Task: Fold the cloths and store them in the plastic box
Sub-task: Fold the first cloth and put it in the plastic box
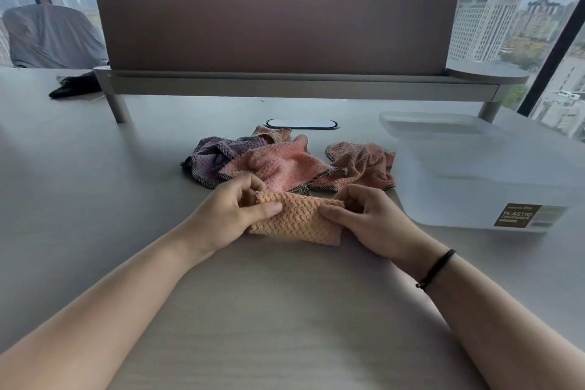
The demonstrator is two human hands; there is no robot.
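Observation:
An orange waffle cloth (297, 218), folded into a narrow band, lies on the table in front of me. My left hand (228, 215) pinches its left end and my right hand (367, 218) pinches its right end. Just behind it sits a loose heap: a purple cloth (218, 153), a pink cloth (278, 165) and a brownish-orange cloth (364, 161). The translucent plastic box (474, 199) stands open to the right, with a brown label on its near side.
The box lid (433, 123) lies behind the box. A desk divider on a raised shelf (275, 32) closes off the far side. A black cloth (74, 87) lies far left, and an oval cable port (300, 123) sits behind the heap.

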